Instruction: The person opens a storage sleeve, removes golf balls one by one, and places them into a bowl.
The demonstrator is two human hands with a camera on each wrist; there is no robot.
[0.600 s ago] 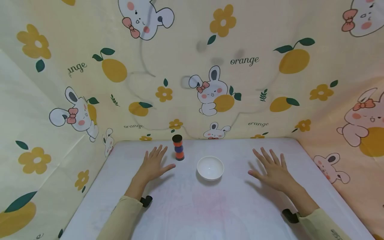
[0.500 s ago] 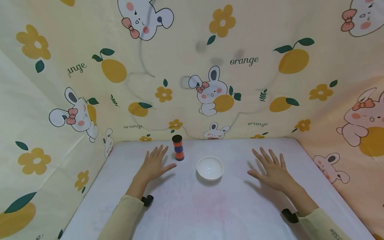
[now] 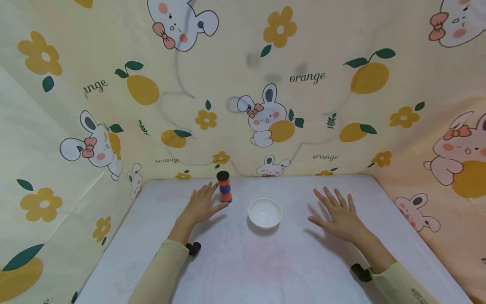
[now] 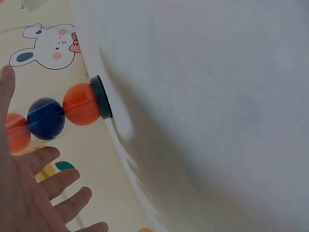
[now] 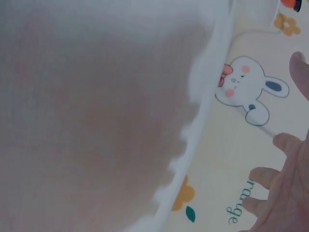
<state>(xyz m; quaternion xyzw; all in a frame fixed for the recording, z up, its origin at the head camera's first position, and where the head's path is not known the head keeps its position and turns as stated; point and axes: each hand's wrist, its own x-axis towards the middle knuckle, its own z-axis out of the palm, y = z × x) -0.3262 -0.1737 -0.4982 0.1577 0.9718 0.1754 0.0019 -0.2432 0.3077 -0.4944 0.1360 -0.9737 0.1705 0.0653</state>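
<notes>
A clear tube of balls [image 3: 225, 188], orange and blue, stands upright on the table with a dark cap and base. Close at its left side is my left hand [image 3: 200, 206], fingers spread and thumb reaching in front of it; I cannot tell whether they touch. The left wrist view shows the tube's balls [image 4: 46, 118] between the thumb and the other fingers. To the right of the tube sits a white bowl [image 3: 265, 213], its inside plain. My right hand [image 3: 341, 219] hovers right of the bowl, fingers spread, holding nothing.
The white table [image 3: 262, 266] is backed by a cream curtain [image 3: 228, 63] printed with rabbits and oranges. The curtain also closes off the left and right sides. Dark wrist cameras [image 3: 194, 248] sit at both sleeves.
My left hand has moved right and slightly forward, up close to the tube. My right hand has shifted slightly left. Tube and bowl stay where they were on the table.
</notes>
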